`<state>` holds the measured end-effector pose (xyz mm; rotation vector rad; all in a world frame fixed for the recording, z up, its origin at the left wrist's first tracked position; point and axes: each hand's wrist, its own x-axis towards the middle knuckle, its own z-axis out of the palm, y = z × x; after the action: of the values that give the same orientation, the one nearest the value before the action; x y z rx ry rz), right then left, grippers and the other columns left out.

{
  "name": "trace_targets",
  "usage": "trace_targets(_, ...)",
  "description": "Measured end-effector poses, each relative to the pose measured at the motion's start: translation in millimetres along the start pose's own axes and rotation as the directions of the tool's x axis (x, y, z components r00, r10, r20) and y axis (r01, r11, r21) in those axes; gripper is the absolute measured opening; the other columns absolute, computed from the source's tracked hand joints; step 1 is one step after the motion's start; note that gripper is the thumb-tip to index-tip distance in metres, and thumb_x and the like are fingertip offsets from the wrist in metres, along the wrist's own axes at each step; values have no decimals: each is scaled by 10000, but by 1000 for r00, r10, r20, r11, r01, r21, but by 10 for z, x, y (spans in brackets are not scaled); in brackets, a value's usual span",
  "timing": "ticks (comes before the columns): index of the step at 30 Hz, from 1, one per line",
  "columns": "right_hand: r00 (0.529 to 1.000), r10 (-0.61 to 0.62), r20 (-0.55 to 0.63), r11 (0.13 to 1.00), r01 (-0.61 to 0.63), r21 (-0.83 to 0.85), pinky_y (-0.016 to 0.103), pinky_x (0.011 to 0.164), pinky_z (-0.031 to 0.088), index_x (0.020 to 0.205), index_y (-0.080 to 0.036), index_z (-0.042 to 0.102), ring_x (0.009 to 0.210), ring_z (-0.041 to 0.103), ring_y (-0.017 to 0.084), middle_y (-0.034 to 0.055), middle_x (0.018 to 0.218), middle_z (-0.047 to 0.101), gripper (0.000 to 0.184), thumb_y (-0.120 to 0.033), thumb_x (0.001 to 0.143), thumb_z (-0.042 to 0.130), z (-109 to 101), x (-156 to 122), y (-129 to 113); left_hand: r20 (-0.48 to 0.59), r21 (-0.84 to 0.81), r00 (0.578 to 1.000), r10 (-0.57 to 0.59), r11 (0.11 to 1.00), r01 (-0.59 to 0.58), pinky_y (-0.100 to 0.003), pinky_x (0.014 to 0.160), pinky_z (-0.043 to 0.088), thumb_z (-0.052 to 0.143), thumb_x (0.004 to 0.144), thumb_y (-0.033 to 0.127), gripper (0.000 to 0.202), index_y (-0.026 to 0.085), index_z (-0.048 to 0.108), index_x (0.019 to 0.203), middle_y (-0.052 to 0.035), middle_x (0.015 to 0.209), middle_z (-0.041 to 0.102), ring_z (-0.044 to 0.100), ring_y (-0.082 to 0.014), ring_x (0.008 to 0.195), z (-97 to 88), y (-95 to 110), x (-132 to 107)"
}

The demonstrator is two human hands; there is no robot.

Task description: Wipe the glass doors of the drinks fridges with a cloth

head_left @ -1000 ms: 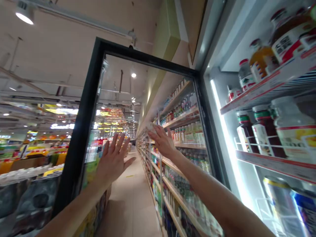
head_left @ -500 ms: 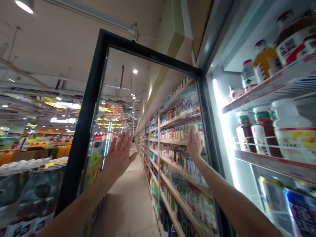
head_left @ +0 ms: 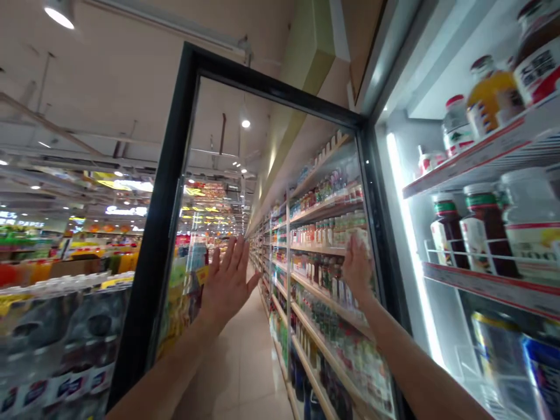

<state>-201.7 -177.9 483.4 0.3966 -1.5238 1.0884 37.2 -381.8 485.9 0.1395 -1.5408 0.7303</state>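
Note:
An open glass door (head_left: 214,134) with a dark frame stands in front of me, hinged at the cooler on the right. My left hand (head_left: 230,286) is raised before the glass, open, with its fingers stretched upward and the thumb out to the right. Whether its palm touches the pane I cannot tell. My right hand (head_left: 357,268) reaches to the pane's right side, close to the frame. Its fingers point up and lie flat; the fingertips are blurred and pale, and contact with the glass is unclear. Nothing that I can make out is in either hand.
The lit cooler (head_left: 405,192) on the right holds bottles, jars and cans on shelves. Through the glass, long shelves (head_left: 321,297) of bottles line a tiled aisle (head_left: 245,361). Packed dark drink bottles (head_left: 65,344) stand at the left.
The view has turned slightly left, so the door and cooler sit farther right. My left hand appears farther right and slightly lower against the glass; my right hand stays near the right frame, slightly lower.

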Motion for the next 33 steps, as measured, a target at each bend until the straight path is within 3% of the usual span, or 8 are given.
trace_targets(3,978,-207,-8,976,207,62,497,1019,270,1295,-215,490,1301,357,261,131,1368,456,438,-221,900,303,22,-328,-458,-3,-20,1000,6,1000,-6,-458,1122,146,319,916,442,621,111,193,1427,-118,1447,304,233,-238,1363,-2,59,-36)
trace_targets(8,792,-610,32,786,600,146,443,1093,157,1274,-286,497,1346,280,191,55,1421,402,446,-160,863,377,15,-770,-881,8,-77,997,71,995,-70,-431,1131,123,289,922,453,609,148,165,1434,-89,1433,337,279,-218,1346,4,252,-307)
trace_targets(12,962,-265,59,964,262,46,512,1052,221,1355,-248,400,1316,338,219,103,1386,439,473,-200,895,303,-28,-529,-190,51,-73,995,81,994,-77,-438,1131,107,322,913,459,639,152,126,1438,-87,1446,312,275,-221,1348,-16,337,-430)
trace_targets(15,1000,-11,-10,1000,12,23,534,1019,266,1361,-223,397,1308,348,251,134,1361,457,466,-243,912,276,-24,-490,-24,71,-69,994,84,994,-79,-446,1130,108,327,910,457,641,144,136,1436,-92,1448,307,263,-227,1353,-12,332,-420)
trace_targets(18,966,-258,-14,961,258,103,498,1046,244,1315,-229,459,1339,296,239,118,1391,426,445,-203,898,308,-17,-832,-429,66,-80,995,74,994,-68,-448,1130,112,314,913,456,636,149,128,1438,-90,1451,303,263,-224,1353,18,308,-415)
trace_targets(22,799,-597,74,795,577,184,475,1102,143,1266,-297,499,1362,253,208,47,1437,377,460,-136,845,405,-16,-1267,-724,64,-91,995,77,993,-71,-445,1135,100,314,913,455,637,145,129,1439,-94,1452,302,253,-219,1358,52,292,-441)
trace_targets(29,1000,-25,-9,999,25,22,572,1028,239,1383,-185,367,1308,345,279,164,1365,440,488,-268,915,260,-19,-771,440,43,-88,996,83,993,-79,-449,1138,90,322,912,436,631,126,150,1435,-103,1443,318,238,-220,1363,25,311,-401)
trace_targets(33,988,-152,-2,984,151,90,527,1037,261,1353,-217,411,1336,302,260,136,1405,401,455,-237,916,285,-11,-1064,-44,38,-92,996,77,993,-73,-450,1135,103,341,908,436,627,127,182,1430,-106,1437,330,251,-226,1358,23,315,-393)
